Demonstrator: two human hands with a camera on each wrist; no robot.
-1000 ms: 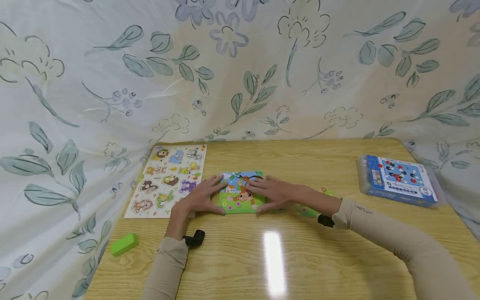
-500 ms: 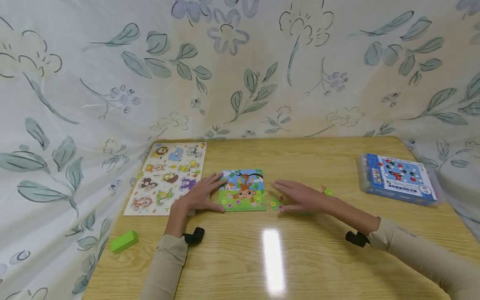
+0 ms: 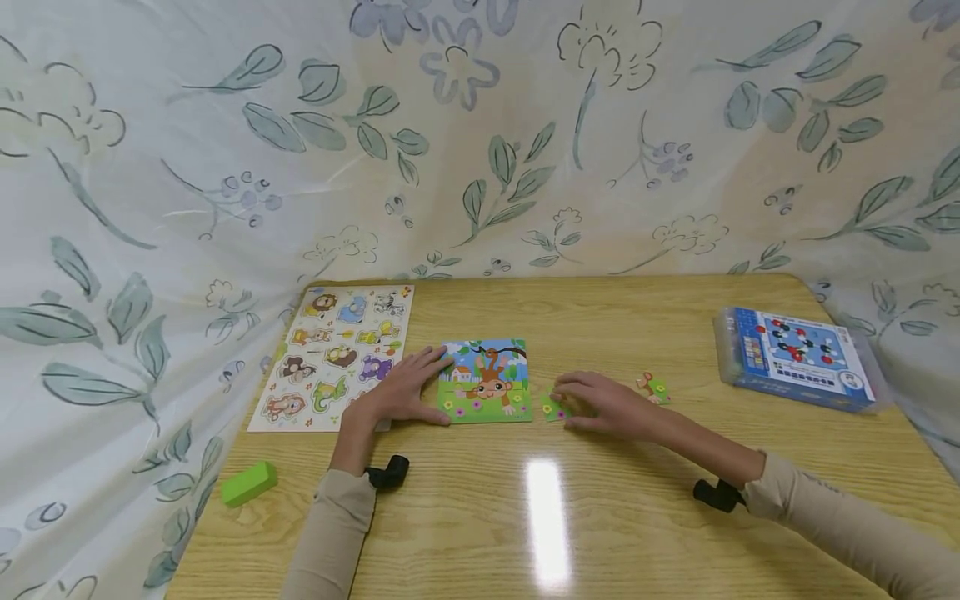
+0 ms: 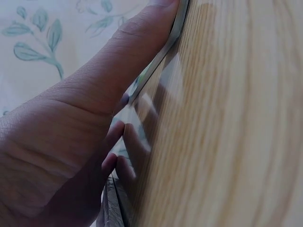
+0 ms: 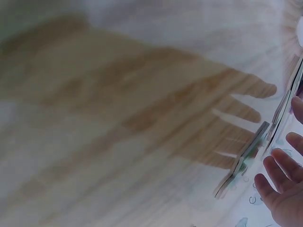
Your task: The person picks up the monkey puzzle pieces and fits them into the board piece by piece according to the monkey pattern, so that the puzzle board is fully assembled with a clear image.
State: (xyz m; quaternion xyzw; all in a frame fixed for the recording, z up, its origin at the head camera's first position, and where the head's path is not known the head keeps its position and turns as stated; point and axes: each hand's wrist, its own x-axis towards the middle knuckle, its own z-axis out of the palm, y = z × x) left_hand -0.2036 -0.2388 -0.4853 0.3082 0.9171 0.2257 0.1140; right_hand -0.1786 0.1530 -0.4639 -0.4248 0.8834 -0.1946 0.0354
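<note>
In the head view a square monkey picture puzzle (image 3: 486, 392) lies on the table. My left hand (image 3: 397, 392) rests at its left edge, fingertips at the upper corner and thumb at the lower one. The left wrist view shows the thumb (image 4: 128, 52) stretched straight along the board's edge. My right hand (image 3: 603, 406) is to the right of the puzzle, over a green flowered puzzle piece (image 3: 551, 410) that it partly covers. In the right wrist view this hand's fingers are spread and loosely bent. Another puzzle piece (image 3: 654, 388), green with a brown monkey part, lies beyond the right hand.
A white animal board (image 3: 341, 358) lies at the left, partly behind the left hand. Nearer the front left is a green block (image 3: 249, 486). A blue boxed set (image 3: 798, 358) stands at the right. Floral cloth (image 3: 480, 167) hangs behind the wooden table (image 3: 465, 525).
My right hand has lifted off the monkey puzzle and moved right, over the green piece, its fingers bending more. The left hand stays at the puzzle's left edge.
</note>
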